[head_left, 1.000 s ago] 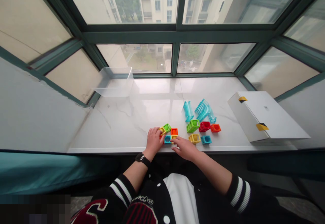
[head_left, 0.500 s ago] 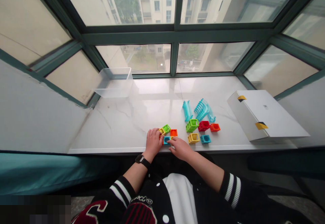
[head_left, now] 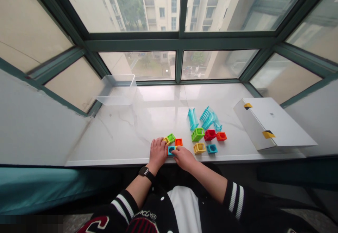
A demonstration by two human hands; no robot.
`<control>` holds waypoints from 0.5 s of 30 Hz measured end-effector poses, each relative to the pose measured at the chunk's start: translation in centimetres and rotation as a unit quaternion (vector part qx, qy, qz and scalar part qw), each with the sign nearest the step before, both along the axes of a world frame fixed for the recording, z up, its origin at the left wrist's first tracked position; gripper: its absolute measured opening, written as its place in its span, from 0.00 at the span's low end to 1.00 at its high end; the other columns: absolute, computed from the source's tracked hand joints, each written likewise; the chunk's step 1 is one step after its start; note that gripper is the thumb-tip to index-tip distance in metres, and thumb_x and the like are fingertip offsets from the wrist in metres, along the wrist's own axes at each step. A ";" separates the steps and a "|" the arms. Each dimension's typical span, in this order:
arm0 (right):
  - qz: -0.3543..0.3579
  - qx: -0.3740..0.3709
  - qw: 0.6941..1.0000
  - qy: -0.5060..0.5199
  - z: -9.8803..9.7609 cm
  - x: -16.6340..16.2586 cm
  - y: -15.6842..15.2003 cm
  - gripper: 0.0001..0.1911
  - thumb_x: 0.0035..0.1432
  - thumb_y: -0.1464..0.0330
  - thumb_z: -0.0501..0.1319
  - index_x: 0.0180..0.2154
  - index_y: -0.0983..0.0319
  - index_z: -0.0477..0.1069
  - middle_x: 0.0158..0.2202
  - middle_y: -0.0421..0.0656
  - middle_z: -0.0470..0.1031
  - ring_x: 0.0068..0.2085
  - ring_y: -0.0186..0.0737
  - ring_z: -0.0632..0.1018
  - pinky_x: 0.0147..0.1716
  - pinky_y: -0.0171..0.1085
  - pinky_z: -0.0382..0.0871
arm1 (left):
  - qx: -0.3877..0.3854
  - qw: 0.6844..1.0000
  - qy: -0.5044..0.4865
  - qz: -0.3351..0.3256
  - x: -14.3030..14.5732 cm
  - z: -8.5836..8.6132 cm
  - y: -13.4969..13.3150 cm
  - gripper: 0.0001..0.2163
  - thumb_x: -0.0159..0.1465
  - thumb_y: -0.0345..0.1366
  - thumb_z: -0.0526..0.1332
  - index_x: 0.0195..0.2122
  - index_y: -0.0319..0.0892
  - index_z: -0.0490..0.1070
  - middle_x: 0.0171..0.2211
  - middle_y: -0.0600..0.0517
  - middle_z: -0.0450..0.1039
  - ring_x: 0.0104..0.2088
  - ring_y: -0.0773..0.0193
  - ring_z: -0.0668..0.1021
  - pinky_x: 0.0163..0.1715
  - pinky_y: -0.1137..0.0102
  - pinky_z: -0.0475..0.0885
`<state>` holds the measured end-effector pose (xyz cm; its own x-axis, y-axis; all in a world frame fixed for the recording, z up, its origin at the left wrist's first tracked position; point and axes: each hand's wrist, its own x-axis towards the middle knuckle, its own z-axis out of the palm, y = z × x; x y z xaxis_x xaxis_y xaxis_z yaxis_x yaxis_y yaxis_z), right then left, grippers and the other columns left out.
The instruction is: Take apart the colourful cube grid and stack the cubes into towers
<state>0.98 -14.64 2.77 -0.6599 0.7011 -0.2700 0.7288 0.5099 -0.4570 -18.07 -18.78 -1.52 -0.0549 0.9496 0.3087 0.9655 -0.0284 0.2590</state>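
Observation:
A small cluster of plastic cube blocks lies near the front edge of the marble sill: a blue block, a green one, an orange one and a yellow one partly hidden. My left hand rests curled against the cluster's left side, fingers touching the blocks. My right hand pinches at the blue block from the right. A second group of blocks sits further right: green, red, orange, yellow, blue.
Translucent teal ribbed track pieces lie behind the right-hand blocks. A white cardboard box with yellow tape sits at the right. A clear plastic tub stands at the back left by the window frame.
My right hand slid left along the front edge, from the cluster's right side onto the blue block. My left hand stayed at the cluster. The camera tilted slightly.

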 end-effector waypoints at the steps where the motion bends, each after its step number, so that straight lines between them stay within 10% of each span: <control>1: 0.003 0.002 1.000 -0.005 0.1 0.0 0.0 0.12 0.68 0.68 0.61 0.50 0.55 0.79 0.45 0.45 0.75 0.48 0.45 0.77 0.46 0.38 0.68 | 0.001 1.000 0.003 -0.001 0.0 0.0 0.0 0.08 0.74 0.35 0.54 0.48 0.46 0.72 0.57 0.43 0.75 0.60 0.50 0.74 0.67 0.48 0.61; 15: 0.002 0.018 0.999 -0.033 1.2 -0.8 -0.6 0.12 0.68 0.67 0.60 0.49 0.56 0.78 0.46 0.49 0.80 0.47 0.48 0.80 0.45 0.41 0.72 | 0.016 0.999 -0.030 0.003 0.1 0.0 0.1 0.08 0.72 0.33 0.55 0.47 0.48 0.73 0.56 0.44 0.76 0.59 0.49 0.75 0.67 0.46 0.63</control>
<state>0.22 -15.23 3.97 -0.6448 0.7078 -0.2886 0.7545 0.5286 -0.3891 -17.97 -18.70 -1.50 -0.0792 0.9387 0.3356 0.9482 -0.0329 0.3159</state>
